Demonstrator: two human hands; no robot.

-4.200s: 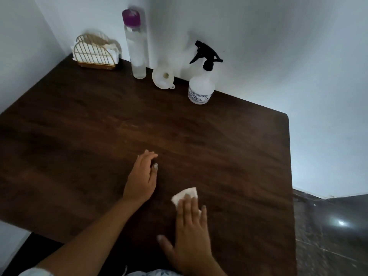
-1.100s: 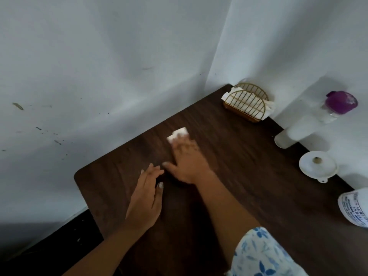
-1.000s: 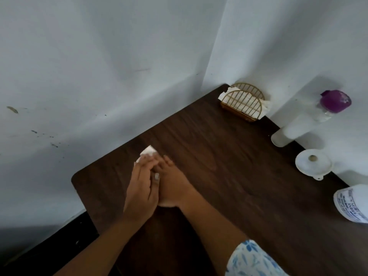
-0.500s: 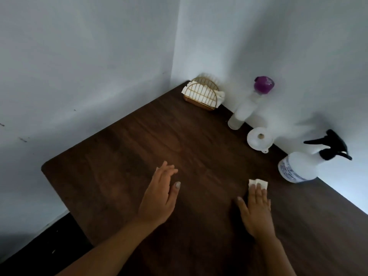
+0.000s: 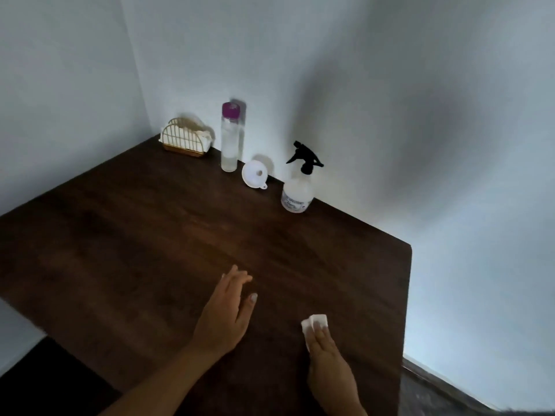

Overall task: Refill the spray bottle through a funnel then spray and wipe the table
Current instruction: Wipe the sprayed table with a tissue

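Right hand (image 5: 330, 367) and tissue (image 5: 311, 323) nearer, rightward

White spray bottle (image 5: 297, 193), black trigger, stands upright at the table's (image 5: 150, 250) far edge, the funnel (image 5: 254, 173) tipped near it. White tissue (image 5: 313, 322) lies flat under my right hand (image 5: 330, 373).

Spray bottle (image 5: 297, 192) at far edge of table (image 5: 150, 250), against wall: pale label (image 5: 293, 203) wraps lower body. Label carries several rows of dark print inside thin border; letters too small and blurred to read. No word, brand, number or sign legible anywhere.
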